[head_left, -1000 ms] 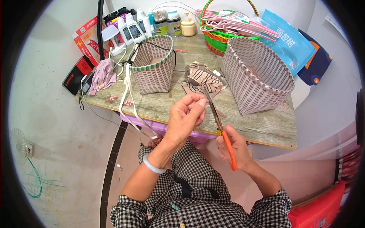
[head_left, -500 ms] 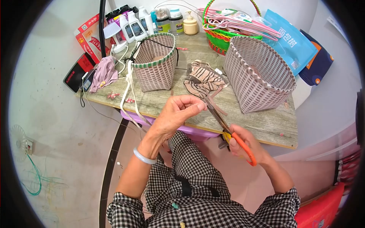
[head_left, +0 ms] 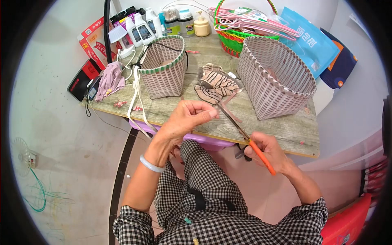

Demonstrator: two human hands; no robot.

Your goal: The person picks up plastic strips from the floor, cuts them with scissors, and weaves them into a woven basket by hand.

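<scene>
My right hand (head_left: 270, 152) grips a pair of scissors (head_left: 237, 125) by the orange handle, the long blades pointing up and left. My left hand (head_left: 189, 118) is pinched closed, thumb against forefinger, close by the scissor tips; what it holds is too small to make out. Beyond the tips, a striped cloth (head_left: 216, 83) lies crumpled on the table, with a thin flat brown strip (head_left: 231, 109) beside it. Two woven baskets flank the cloth: a smaller green-rimmed basket (head_left: 164, 79) on the left and a larger grey-brown basket (head_left: 269, 87) on the right.
The wooden table (head_left: 281, 132) holds white bottles (head_left: 141, 29), a pump bottle (head_left: 201, 25) and a green basket with pink hangers (head_left: 253, 24) at the back. White straps (head_left: 136, 94) hang over its front edge. A purple container (head_left: 212, 143) sits below.
The scissors have turned in my right hand, so the yellow part of the handle no longer shows. My left hand stays pinched near the tips. The whole view has shifted slightly.
</scene>
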